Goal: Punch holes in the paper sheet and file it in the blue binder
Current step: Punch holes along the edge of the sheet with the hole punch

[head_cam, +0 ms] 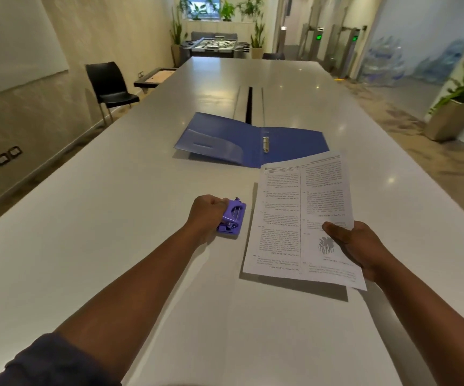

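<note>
A printed paper sheet (289, 218) is held just above the white table, casting a shadow below it; my right hand (356, 247) grips its right edge with the thumb on top. A small purple hole punch (231, 217) stands on the table just left of the sheet, and my left hand (207, 211) is closed around its left side. Farther back lies the blue binder (225, 140), open flat, with its metal ring clip (266, 144) showing at the spine. The sheet's top right corner overlaps the binder's near right edge in view.
The long white table (114, 246) runs away from me, with a dark cable slot (249, 104) behind the binder. A black chair (108, 87) stands at the left side. A potted plant (459, 107) sits on the floor at the right.
</note>
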`<state>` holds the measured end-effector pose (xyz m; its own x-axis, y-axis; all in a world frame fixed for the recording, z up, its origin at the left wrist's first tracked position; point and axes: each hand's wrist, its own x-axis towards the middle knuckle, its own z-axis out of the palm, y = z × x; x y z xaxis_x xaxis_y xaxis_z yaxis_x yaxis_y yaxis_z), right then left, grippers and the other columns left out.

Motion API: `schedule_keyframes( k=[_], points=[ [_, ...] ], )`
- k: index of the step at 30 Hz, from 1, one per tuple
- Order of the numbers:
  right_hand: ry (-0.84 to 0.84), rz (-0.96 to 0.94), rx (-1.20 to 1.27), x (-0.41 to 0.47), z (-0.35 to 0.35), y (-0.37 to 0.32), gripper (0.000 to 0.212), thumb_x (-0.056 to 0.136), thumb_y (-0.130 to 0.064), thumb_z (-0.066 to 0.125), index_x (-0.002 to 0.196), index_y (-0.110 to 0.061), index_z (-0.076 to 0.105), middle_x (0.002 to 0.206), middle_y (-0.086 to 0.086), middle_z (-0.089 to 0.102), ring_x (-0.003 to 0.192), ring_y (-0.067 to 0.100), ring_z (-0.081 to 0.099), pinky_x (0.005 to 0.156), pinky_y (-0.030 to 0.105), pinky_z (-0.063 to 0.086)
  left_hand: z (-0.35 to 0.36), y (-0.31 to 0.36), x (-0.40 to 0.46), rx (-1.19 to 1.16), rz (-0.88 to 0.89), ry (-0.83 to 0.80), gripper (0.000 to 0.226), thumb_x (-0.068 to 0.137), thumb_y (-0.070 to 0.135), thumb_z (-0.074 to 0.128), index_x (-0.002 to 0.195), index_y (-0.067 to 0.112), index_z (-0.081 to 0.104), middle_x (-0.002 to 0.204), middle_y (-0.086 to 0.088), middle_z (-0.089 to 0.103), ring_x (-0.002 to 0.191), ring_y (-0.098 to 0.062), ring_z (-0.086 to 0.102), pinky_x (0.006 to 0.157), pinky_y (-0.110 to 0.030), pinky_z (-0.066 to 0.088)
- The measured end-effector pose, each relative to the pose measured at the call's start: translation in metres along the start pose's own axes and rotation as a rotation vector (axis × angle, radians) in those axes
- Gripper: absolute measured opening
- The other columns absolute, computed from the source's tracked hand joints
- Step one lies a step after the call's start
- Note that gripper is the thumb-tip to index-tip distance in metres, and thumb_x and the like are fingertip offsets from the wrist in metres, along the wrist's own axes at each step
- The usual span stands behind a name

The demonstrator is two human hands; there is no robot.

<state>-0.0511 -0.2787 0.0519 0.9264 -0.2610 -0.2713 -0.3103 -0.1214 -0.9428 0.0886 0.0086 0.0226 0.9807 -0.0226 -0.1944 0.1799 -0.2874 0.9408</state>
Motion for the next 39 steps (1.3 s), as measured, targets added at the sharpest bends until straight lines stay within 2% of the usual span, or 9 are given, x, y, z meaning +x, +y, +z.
schedule_keyframes(
  k=[3, 7, 11, 17, 22, 28, 31, 35, 39],
  points=[
    [0.017, 0.011, -0.004, -0.004, -0.021, 0.007, 0.017, 0.103, -0.019, 0.059, 0.119, -0.016, 0.066, 0.092, 0.001, 0.081, 0.074, 0.029, 0.079, 0.052, 0.031, 0.060, 0.025, 0.005, -0.006, 0.017, 0.020, -0.032, 0.024, 0.101, 0.028, 0.062, 0.083, 0.011, 0.064, 0.080, -0.008, 0.069, 0.061, -0.014, 0.065, 0.050, -0.016, 0.048],
    [0.024, 0.040, 0.008, -0.005, -0.036, 0.017, 0.017, 0.102, -0.018, 0.060, 0.117, -0.015, 0.068, 0.094, 0.004, 0.081, 0.075, 0.030, 0.079, 0.053, 0.031, 0.060, 0.047, 0.003, -0.009, 0.048, 0.021, -0.066, 0.029, 0.100, 0.029, 0.064, 0.077, 0.011, 0.064, 0.082, -0.011, 0.072, 0.066, -0.021, 0.067, 0.061, -0.027, 0.055],
    [0.038, 0.049, -0.010, 0.000, -0.041, 0.024, 0.017, 0.102, -0.019, 0.061, 0.116, -0.014, 0.068, 0.094, 0.005, 0.081, 0.072, 0.029, 0.079, 0.053, 0.030, 0.059, 0.055, 0.001, -0.010, 0.036, 0.010, -0.053, 0.028, 0.099, 0.026, 0.065, 0.077, 0.008, 0.064, 0.075, -0.008, 0.068, 0.057, -0.016, 0.062, 0.048, -0.019, 0.049],
    [0.017, 0.040, -0.051, 0.011, -0.043, 0.031, 0.023, 0.100, -0.025, 0.064, 0.121, -0.015, 0.068, 0.105, 0.008, 0.080, 0.085, 0.037, 0.078, 0.083, 0.054, 0.062, 0.058, 0.001, -0.012, 0.026, 0.000, -0.043, 0.027, 0.098, 0.025, 0.065, 0.081, 0.003, 0.065, 0.071, -0.010, 0.064, 0.051, -0.016, 0.057, 0.045, -0.018, 0.048],
    [-0.016, 0.040, -0.043, 0.017, -0.039, 0.029, 0.020, 0.100, -0.023, 0.064, 0.119, -0.017, 0.068, 0.105, 0.008, 0.080, 0.086, 0.037, 0.078, 0.079, 0.051, 0.062, 0.055, -0.005, -0.009, -0.021, 0.019, -0.093, 0.029, 0.098, 0.025, 0.065, 0.074, 0.008, 0.063, 0.056, -0.004, 0.061, 0.048, -0.015, 0.053, 0.057, -0.029, 0.051],
    [-0.035, 0.038, -0.072, 0.018, -0.036, 0.027, 0.016, 0.100, -0.024, 0.063, 0.114, -0.018, 0.069, 0.102, 0.006, 0.081, 0.082, 0.034, 0.078, 0.068, 0.042, 0.062, 0.052, -0.008, -0.006, -0.057, 0.015, -0.154, 0.026, 0.100, 0.026, 0.063, 0.083, 0.006, 0.063, 0.055, -0.005, 0.062, 0.050, -0.017, 0.054, 0.065, -0.036, 0.052],
    [-0.033, 0.042, -0.084, 0.018, -0.036, 0.027, 0.014, 0.101, -0.023, 0.063, 0.113, -0.019, 0.069, 0.102, 0.007, 0.080, 0.080, 0.032, 0.079, 0.061, 0.036, 0.061, 0.053, -0.007, -0.007, -0.089, 0.006, -0.153, 0.025, 0.100, 0.024, 0.063, 0.083, 0.005, 0.061, 0.055, -0.005, 0.059, 0.046, -0.015, 0.052, 0.060, -0.033, 0.051],
    [-0.035, 0.050, -0.093, 0.019, -0.035, 0.027, 0.017, 0.101, -0.024, 0.063, 0.115, -0.018, 0.068, 0.102, 0.006, 0.080, 0.079, 0.032, 0.079, 0.061, 0.036, 0.060, 0.053, -0.008, -0.007, -0.100, 0.016, -0.158, 0.025, 0.100, 0.024, 0.063, 0.083, 0.006, 0.061, 0.055, -0.006, 0.059, 0.045, -0.013, 0.052, 0.057, -0.030, 0.050],
    [-0.047, 0.055, -0.098, 0.021, -0.034, 0.027, 0.014, 0.101, -0.023, 0.063, 0.114, -0.020, 0.068, 0.101, 0.004, 0.080, 0.078, 0.031, 0.079, 0.059, 0.035, 0.060, 0.052, -0.007, -0.008, -0.062, 0.029, -0.151, 0.025, 0.101, 0.024, 0.062, 0.084, 0.006, 0.060, 0.058, -0.006, 0.060, 0.043, -0.009, 0.053, 0.050, -0.020, 0.048]
  ],
)
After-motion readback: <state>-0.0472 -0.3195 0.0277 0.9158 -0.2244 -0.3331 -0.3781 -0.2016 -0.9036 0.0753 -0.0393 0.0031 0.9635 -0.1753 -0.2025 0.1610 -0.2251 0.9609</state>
